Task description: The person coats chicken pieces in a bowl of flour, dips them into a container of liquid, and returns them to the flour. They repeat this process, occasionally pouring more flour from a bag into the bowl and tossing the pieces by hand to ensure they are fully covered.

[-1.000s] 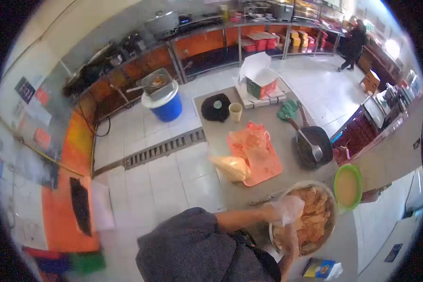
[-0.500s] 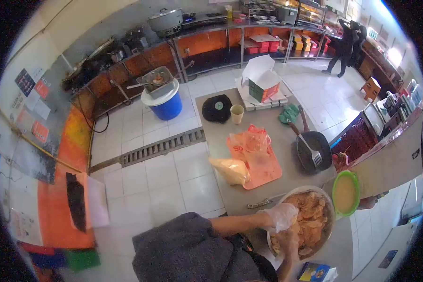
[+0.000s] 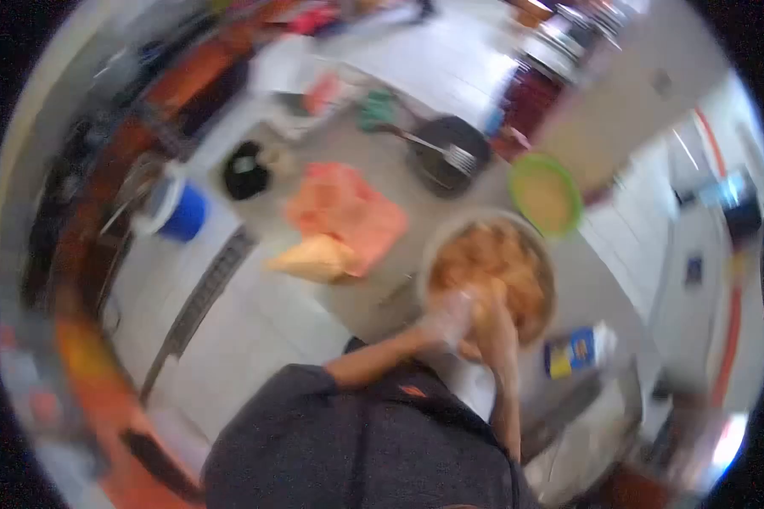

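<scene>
A large round bowl (image 3: 429,252) on the table holds several pieces of raw, orange-brown coated meat (image 3: 502,253). My left hand (image 3: 446,320), in a thin clear glove, reaches over the bowl's near side. Close beside it is my right hand (image 3: 489,312), over the meat. A small yellowish patch shows where the hands meet, too blurred to name. Motion smears the fingers of both hands, and whatever they may hold cannot be made out.
A green-rimmed bowl (image 3: 575,202) of pale liquid stands beyond the meat bowl. A dark square pan (image 3: 433,176) holds a slotted spatula (image 3: 460,156). A bag of pale yellow stuff (image 3: 314,257) lies by a red board (image 3: 384,227). A blue-and-yellow packet (image 3: 573,351) lies at right.
My view has swung down and to the right, blurring the picture. Both hands stay together at the meat bowl, with the right forearm now showing more.
</scene>
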Demonstrator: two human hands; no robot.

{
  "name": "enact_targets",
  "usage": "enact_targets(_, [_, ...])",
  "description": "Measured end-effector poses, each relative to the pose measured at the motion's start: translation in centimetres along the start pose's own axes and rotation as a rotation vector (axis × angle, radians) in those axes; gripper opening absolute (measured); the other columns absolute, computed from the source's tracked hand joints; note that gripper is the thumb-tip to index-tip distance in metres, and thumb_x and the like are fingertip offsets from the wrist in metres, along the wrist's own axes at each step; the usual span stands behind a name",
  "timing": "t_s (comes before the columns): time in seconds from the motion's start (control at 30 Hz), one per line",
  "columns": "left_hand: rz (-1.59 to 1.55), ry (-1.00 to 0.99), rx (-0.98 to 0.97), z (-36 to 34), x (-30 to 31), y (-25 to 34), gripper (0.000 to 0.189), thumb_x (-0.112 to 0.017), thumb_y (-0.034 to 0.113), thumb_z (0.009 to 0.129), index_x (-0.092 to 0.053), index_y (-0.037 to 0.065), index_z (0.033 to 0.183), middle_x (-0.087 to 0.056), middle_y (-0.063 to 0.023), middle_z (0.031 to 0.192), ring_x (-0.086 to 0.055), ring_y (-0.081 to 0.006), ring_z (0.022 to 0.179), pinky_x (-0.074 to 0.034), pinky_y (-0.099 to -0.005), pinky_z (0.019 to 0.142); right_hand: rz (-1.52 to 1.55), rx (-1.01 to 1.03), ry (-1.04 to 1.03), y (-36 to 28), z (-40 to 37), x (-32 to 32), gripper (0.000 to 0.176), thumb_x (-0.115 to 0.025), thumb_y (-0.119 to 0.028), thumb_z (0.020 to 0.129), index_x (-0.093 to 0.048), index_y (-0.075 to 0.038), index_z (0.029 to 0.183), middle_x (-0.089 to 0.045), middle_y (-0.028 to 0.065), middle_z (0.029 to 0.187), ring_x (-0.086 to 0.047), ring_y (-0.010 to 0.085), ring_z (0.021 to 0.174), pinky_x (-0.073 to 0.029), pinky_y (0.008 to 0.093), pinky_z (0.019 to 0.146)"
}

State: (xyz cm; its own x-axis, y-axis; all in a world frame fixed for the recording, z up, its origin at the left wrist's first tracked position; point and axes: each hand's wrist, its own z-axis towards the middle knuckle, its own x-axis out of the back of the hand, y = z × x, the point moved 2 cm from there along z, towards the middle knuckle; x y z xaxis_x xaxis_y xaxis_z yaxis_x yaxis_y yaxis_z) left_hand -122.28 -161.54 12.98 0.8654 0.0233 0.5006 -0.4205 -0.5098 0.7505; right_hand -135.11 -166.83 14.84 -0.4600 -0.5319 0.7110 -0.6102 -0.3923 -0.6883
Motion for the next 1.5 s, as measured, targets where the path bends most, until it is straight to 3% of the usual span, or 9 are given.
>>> enact_targets(0.23, [-0.511, 0.215, -0.176, 1.4, -2.8, -3.2, 0.037, -0.064, 0.008, 0.085, -0.057, 0.0, 0.12, -0.065, -0.0155, 0.108, -0.064, -0.0285, 0.098, -0.053, -0.0363, 0.084, -0.295, 0.216, -0.045, 5.3, -0.7, -0.6, 0.04, -0.065, -0.012, 0.086, -0.062, -0.007, 0.125, -0.066, 0.0182, 0.114, -0.062, 0.0356, 0.106, -0.052, 0.0436, 0.089])
enact_targets(0.37, [-0.885, 0.228, -0.073, 2.6, -2.2, -4.7, 0.047, -0.07, 0.011, 0.084, -0.054, 0.002, 0.127, -0.069, -0.0131, 0.108, -0.064, -0.0218, 0.103, -0.053, -0.0336, 0.088, -0.066, 0.204, 0.337, 4.3, -1.1, 2.2, 0.031, -0.065, -0.01, 0.084, -0.067, -0.006, 0.115, -0.068, 0.0157, 0.104, -0.063, 0.0352, 0.098, -0.051, 0.0438, 0.084])
enact_targets(0.57, [0.047, 0.549, -0.494, 2.6, -2.6, -5.1, 0.021, -0.06, 0.016, 0.09, -0.063, 0.009, 0.109, -0.067, -0.0212, 0.095, -0.066, -0.0373, 0.093, -0.052, -0.0468, 0.083, -0.241, 0.231, 0.368, 5.7, 2.3, 6.4, 0.028, -0.067, -0.012, 0.087, -0.068, -0.007, 0.115, -0.069, 0.0151, 0.108, -0.066, 0.0301, 0.099, -0.052, 0.0388, 0.089])
enact_targets(0.63, [0.148, 0.505, -0.428, 1.1, -2.4, -3.5, 0.021, -0.06, 0.018, 0.089, -0.064, 0.009, 0.107, -0.067, -0.0201, 0.091, -0.066, -0.037, 0.09, -0.053, -0.0471, 0.08, 0.313, 0.192, 0.27, 3.1, 4.4, 10.4, 0.028, -0.067, -0.013, 0.089, -0.068, -0.008, 0.116, -0.069, 0.0164, 0.112, -0.066, 0.0282, 0.102, -0.051, 0.0377, 0.09])
enact_targets(0.77, [0.372, 0.411, -0.453, 0.5, -2.8, -2.8, 0.022, -0.06, 0.023, 0.087, -0.063, 0.009, 0.104, -0.066, -0.0152, 0.082, -0.066, -0.0343, 0.078, -0.053, -0.0468, 0.071, -0.301, 0.145, 0.388, 2.0, 11.4, 15.3, 0.031, -0.065, -0.015, 0.089, -0.066, -0.009, 0.12, -0.068, 0.017, 0.109, -0.065, 0.0296, 0.103, -0.051, 0.0383, 0.09])
enact_targets(1.17, [0.284, 0.396, -0.445, 0.6, -2.0, -2.9, 0.013, -0.061, 0.017, 0.085, -0.061, 0.008, 0.095, -0.062, -0.016, 0.071, -0.065, -0.0365, 0.071, -0.052, -0.0492, 0.065, -0.638, 0.142, 0.188, 11.1, 29.1, 14.7, 0.032, -0.069, -0.025, 0.082, -0.07, -0.011, 0.111, -0.071, 0.0141, 0.105, -0.068, 0.0318, 0.096, -0.055, 0.0424, 0.083])
enact_targets(1.3, [0.299, 0.385, -0.438, 0.4, -1.8, -2.5, 0.012, -0.06, 0.017, 0.086, -0.06, 0.007, 0.092, -0.063, -0.0166, 0.071, -0.065, -0.0378, 0.071, -0.052, -0.0503, 0.065, -0.299, 0.07, 0.229, 18.1, 32.7, 13.3, 0.022, -0.067, -0.02, 0.083, -0.073, -0.01, 0.102, -0.073, 0.0127, 0.101, -0.07, 0.028, 0.093, -0.055, 0.0396, 0.079])
enact_targets(1.4, [0.283, 0.388, -0.465, 0.6, -2.0, -2.6, 0.013, -0.059, 0.017, 0.087, -0.062, 0.006, 0.092, -0.063, -0.0168, 0.071, -0.065, -0.0384, 0.07, -0.052, -0.0508, 0.064, -0.306, 0.338, 0.307, 21.9, 34.8, 12.4, 0.024, -0.069, -0.029, 0.082, -0.074, -0.011, 0.098, -0.074, 0.0102, 0.098, -0.07, 0.0297, 0.091, -0.055, 0.0401, 0.08])
enact_targets(1.5, [0.3, 0.361, -0.458, 1.1, -2.6, -3.2, 0.016, -0.057, 0.019, 0.089, -0.062, 0.005, 0.093, -0.064, -0.0169, 0.073, -0.065, -0.0382, 0.07, -0.052, -0.0508, 0.063, -0.859, 0.321, 0.189, 19.0, 34.0, 12.5, 0.031, -0.07, -0.037, 0.081, -0.074, -0.01, 0.098, -0.073, 0.0091, 0.098, -0.069, 0.0287, 0.091, -0.055, 0.0393, 0.081])
